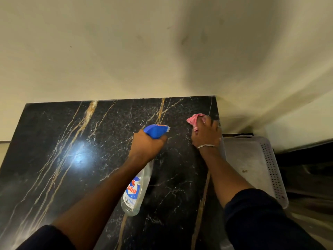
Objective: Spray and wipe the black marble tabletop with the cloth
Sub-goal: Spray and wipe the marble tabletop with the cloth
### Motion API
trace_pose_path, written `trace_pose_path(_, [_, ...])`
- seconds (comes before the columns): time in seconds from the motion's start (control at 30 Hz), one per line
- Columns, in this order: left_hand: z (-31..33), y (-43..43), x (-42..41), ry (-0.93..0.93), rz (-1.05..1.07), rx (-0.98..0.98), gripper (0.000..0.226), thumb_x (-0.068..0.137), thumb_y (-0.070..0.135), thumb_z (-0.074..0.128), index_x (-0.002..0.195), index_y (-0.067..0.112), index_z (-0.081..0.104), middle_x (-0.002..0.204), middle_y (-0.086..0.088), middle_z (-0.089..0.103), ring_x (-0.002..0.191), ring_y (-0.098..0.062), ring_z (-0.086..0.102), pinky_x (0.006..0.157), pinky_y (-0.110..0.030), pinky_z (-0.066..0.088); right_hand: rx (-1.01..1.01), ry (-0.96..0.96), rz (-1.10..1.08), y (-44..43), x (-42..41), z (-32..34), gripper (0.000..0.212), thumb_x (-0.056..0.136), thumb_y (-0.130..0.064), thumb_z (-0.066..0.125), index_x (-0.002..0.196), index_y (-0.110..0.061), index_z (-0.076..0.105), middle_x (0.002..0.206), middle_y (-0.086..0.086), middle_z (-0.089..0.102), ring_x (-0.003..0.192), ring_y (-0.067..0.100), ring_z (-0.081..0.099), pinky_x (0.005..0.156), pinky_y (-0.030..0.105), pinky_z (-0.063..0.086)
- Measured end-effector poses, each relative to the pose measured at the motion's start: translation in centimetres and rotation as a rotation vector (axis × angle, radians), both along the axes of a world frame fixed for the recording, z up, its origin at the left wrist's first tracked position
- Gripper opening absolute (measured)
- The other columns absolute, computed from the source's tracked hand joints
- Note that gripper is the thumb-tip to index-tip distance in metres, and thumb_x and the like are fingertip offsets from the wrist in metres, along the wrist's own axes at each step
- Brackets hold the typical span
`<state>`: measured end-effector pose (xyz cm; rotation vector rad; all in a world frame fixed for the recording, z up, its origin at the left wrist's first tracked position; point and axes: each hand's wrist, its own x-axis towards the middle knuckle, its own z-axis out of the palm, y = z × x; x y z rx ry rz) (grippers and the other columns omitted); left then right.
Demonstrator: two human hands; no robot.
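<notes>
The black marble tabletop with gold and white veins fills the lower left and middle of the head view. My left hand grips the neck of a clear spray bottle with a blue trigger head, its nozzle pointing toward the far right corner. My right hand presses a pink cloth flat on the tabletop near that corner, by the right edge. A thin bangle sits on my right wrist.
A cream wall rises directly behind the table's far edge. A pale perforated plastic basket stands just off the table's right edge, below my right arm. A bright light glare reflects on the marble at left.
</notes>
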<state>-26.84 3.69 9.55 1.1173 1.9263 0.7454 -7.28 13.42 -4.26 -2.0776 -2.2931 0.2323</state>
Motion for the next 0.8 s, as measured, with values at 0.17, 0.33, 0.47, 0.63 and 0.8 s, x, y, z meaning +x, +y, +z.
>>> trace_pose_path(0.17, [0.6,-0.3,0.5,-0.034,-0.007,0.001,0.015,0.085,0.023,0.070,0.083,0.027,0.055,0.068,0.003,0.058,0.060,-0.008,0.055,0.057,-0.021,0.046,-0.011,0.068,-0.232,0.8,4.8,-0.6,0.045,0.088,-0.035,0.057,0.129,-0.017,0.051,0.131,0.014,0.044,0.107,0.038,0.045,0.084,0.046,0.044])
trace_pose_path(0.33, [0.8,-0.9,0.7,-0.022,0.004,0.011,0.014,0.085,0.025,0.070,0.085,0.024,0.056,0.067,0.003,0.058,0.057,-0.007,0.055,0.055,-0.020,0.044,0.027,0.043,-0.258,-1.4,2.9,-0.4,0.048,0.085,-0.033,0.059,0.129,-0.014,0.052,0.130,0.018,0.046,0.106,0.039,0.045,0.084,0.045,0.041])
trace_pose_path(0.47, [0.7,-1.5,1.1,0.011,0.005,0.010,0.016,0.084,0.024,0.070,0.079,0.025,0.054,0.064,0.005,0.055,0.053,-0.004,0.052,0.051,-0.016,0.040,0.038,0.017,-0.087,-4.9,-1.3,0.0,0.054,0.083,-0.038,0.062,0.131,-0.017,0.052,0.133,0.017,0.049,0.110,0.037,0.048,0.088,0.047,0.044])
trace_pose_path(0.63, [0.6,-2.3,1.8,0.040,-0.013,0.012,0.017,0.085,0.025,0.069,0.078,0.027,0.053,0.068,0.001,0.059,0.060,-0.010,0.056,0.057,-0.022,0.049,0.005,0.002,0.138,-7.8,-4.7,0.4,0.056,0.082,-0.039,0.063,0.134,-0.020,0.051,0.133,0.015,0.051,0.108,0.034,0.051,0.085,0.044,0.045])
trace_pose_path(0.8, [0.6,-3.0,2.0,0.035,-0.024,0.019,0.014,0.085,0.028,0.069,0.084,0.023,0.056,0.071,0.000,0.060,0.060,-0.009,0.056,0.056,-0.019,0.045,0.017,0.002,0.013,-6.8,0.9,0.0,0.052,0.082,-0.039,0.062,0.131,-0.020,0.054,0.133,0.014,0.049,0.110,0.035,0.049,0.088,0.046,0.043])
